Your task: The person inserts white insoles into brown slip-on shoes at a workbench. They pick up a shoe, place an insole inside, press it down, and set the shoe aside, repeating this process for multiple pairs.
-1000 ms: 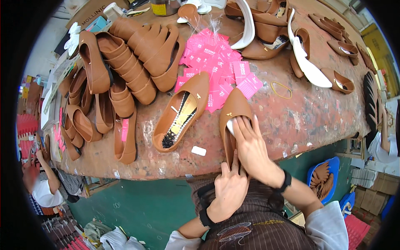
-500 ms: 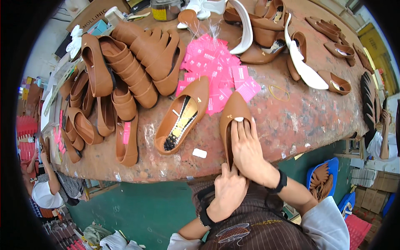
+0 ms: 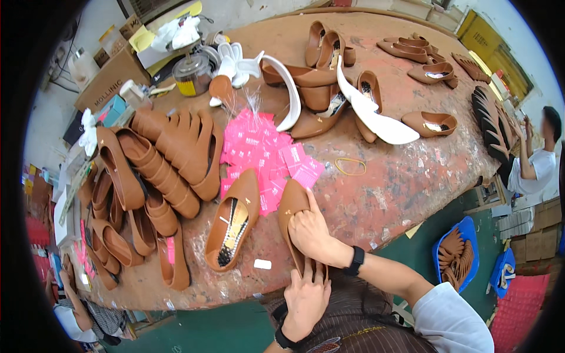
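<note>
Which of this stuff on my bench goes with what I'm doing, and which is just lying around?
In the job:
- brown shoe, with your right hand at its opening and left hand at its heel end
- probably the similar shoe beside it

Apparently lying about:
- rubber band
- white piece
- jar

Worn, stained table (image 3: 406,182), brown shoes (image 3: 244,191), pink tags (image 3: 256,150)

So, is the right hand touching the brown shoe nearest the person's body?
Touching. The head view shows the right hand curled at the opening of the brown shoe, fingers over its side.
</note>
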`<state>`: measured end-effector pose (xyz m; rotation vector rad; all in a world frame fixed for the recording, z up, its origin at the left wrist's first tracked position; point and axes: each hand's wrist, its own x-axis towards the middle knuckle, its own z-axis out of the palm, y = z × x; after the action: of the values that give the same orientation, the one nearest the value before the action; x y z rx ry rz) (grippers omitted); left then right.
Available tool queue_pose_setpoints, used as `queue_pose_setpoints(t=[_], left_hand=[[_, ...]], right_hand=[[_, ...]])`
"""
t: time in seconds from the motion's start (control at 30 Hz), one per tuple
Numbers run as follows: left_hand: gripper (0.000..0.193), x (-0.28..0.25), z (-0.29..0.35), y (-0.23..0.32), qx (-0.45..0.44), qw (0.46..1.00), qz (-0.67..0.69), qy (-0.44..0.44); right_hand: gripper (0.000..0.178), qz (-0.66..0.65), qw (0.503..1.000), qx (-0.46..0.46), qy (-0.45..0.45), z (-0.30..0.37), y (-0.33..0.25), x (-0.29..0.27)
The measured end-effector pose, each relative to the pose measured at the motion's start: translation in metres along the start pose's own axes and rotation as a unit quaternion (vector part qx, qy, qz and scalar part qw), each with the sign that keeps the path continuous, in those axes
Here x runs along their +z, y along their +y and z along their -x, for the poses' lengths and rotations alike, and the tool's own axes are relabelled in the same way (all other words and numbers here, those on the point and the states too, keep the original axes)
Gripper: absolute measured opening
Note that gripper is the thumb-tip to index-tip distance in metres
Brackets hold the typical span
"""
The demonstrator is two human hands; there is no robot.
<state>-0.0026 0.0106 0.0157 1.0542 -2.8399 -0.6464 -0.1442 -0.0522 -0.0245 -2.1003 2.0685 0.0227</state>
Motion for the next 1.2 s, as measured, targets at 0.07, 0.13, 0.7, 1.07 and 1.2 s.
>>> queue_pose_setpoints(t=[0.07,0.13,0.7,1.07,1.2], left_hand=[[0.047,-0.001,0.007,-0.012,0.045,0.998,0.013,0.032],[0.038,-0.016,0.023,-0.043,0.068,0.993,0.087,0.046],[0.053,-0.257,-0.01,-0.273,-0.194,0.852,-0.281,0.397],[0.071,-0.112,-0.408,-0.04,0.053,0.996,-0.032,0.061],[0.063,-0.127,-0.41,-0.041,0.025,0.999,0.024,0.023]], right_hand=[[0.025,-0.005,0.972,-0.067,0.226,0.012,0.01,0.022],[0.025,-0.284,0.935,-0.157,0.141,0.029,0.028,-0.02],[0.036,-0.185,0.878,0.233,0.375,-0.003,0.262,-0.046],[0.011,-0.571,0.695,0.221,0.377,0.079,0.252,-0.09],[0.022,-0.567,0.722,0.336,0.21,0.102,0.246,-0.076]])
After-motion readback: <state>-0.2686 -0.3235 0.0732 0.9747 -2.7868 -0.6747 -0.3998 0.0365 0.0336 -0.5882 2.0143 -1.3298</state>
